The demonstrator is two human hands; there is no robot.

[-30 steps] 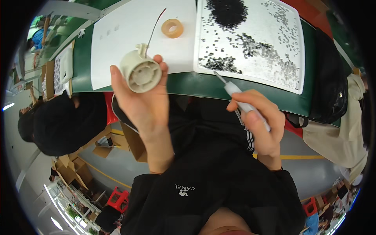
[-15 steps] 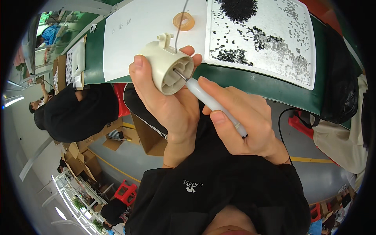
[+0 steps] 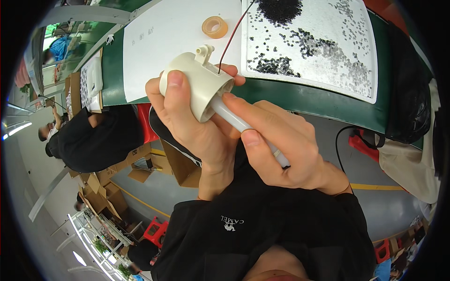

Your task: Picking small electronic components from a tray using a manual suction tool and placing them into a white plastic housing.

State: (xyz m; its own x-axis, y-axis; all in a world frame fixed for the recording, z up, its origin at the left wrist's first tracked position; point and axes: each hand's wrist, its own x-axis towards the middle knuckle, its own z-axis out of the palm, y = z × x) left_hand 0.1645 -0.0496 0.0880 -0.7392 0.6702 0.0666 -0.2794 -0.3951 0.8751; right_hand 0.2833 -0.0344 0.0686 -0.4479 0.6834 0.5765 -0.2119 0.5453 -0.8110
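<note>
Our left hand [image 3: 197,126] is closed around a cream plastic housing [image 3: 197,84], thumb laid along its near side and the other fingers curled behind, so the round open mouth faces down and to the right. The housing is smooth and matte, roughly cylindrical, with a small lug on its top and a thin dark red wire [image 3: 230,40] rising from a hole near its rim toward the far edge of the view. Our right hand [image 3: 286,150] is wrapped tight on a pale, slim, rod-shaped tool [image 3: 243,126], its tip gone inside the housing's mouth; index finger and thumb pinch the shaft close to the opening. Both hands touch at the fingertips and are held up above our lap, clear of the worktop [image 3: 300,96], whose green edge runs just behind them.

On the worktop lie two white sheets. The left sheet [image 3: 173,33] is nearly bare and carries a translucent orange roll of tape [image 3: 214,26]. The right sheet [image 3: 337,51] is strewn with tiny dark beads [image 3: 281,9], heaped thickly at the top and thinning to scattered specks. Open room lies to the right below the worktop edge, where grey floor shows with a yellow line [image 3: 375,186]. To the left, another person in black [image 3: 98,140] sits near cardboard boxes [image 3: 140,164].
</note>
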